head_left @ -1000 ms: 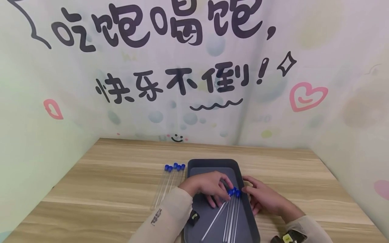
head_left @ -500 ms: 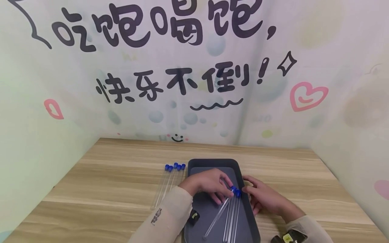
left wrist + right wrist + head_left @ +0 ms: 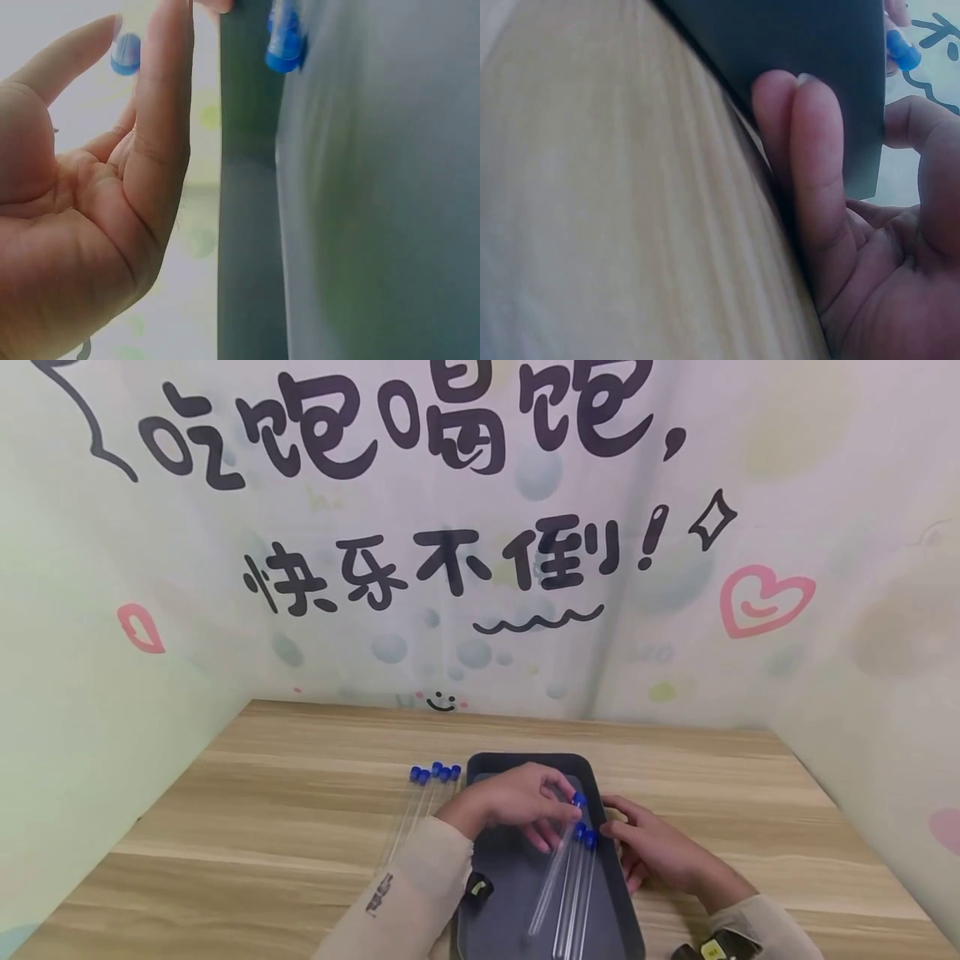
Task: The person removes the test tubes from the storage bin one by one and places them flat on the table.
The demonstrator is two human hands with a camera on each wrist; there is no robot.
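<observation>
My left hand (image 3: 521,797) pinches a clear test tube (image 3: 551,885) just below its blue cap, between thumb and fingers. Slanting down toward me, the tube hangs over the dark grey tray (image 3: 630,902); whether its lower end touches the floor I cannot tell. In the left wrist view its blue cap (image 3: 126,58) shows between thumb and finger. Other blue-capped test tubes (image 3: 577,893) lie along the tray's right side. My right hand (image 3: 660,850) holds the tray's right wall, thumb at the rim and fingers (image 3: 817,142) against the outer face.
Left of the tray, several blue-capped test tubes (image 3: 431,793) lie side by side on the wooden table (image 3: 262,810), partly hidden by my left sleeve (image 3: 408,893). A printed curtain (image 3: 360,652) closes off the back.
My left hand has raised the pinched test tube away from the others in the tray and moved it slightly farther from me. The right hand stays at the tray wall.
</observation>
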